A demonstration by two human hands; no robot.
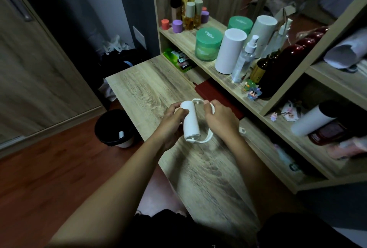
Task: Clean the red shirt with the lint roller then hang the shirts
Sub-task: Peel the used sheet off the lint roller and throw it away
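Standing beside the bench (pixel 151 89), a waste bin (pixel 114 127) on the floor marks the left of the scene; a small white piece lies in it. Next, the left hand (pixel 172 116) is clenched around the upper part of the lint roller (pixel 190 122), thumb on the white drum. The roller is held just above the bench, its frame and handle loop curving round the drum's lower end. The right hand (pixel 220 116) pinches the white frame near the drum's far end, fingers closed on it. A small white clip-like part (pixel 241 130) lies on the bench just beside the right wrist; what it belongs to cannot be told.

Judged risks, left to right: if the drum slips from the left hand it could roll off the bench edge toward the bin. If the right hand pulls the frame askew, the drum may pop off its axle or the thin plastic may bend. Crowded bottles (pixel 244 59) on the shelf (pixel 198 41) stand near enough to be knocked by a wide elbow swing. The red shirt is not identifiable in this view, so cleaning has probably not begun.
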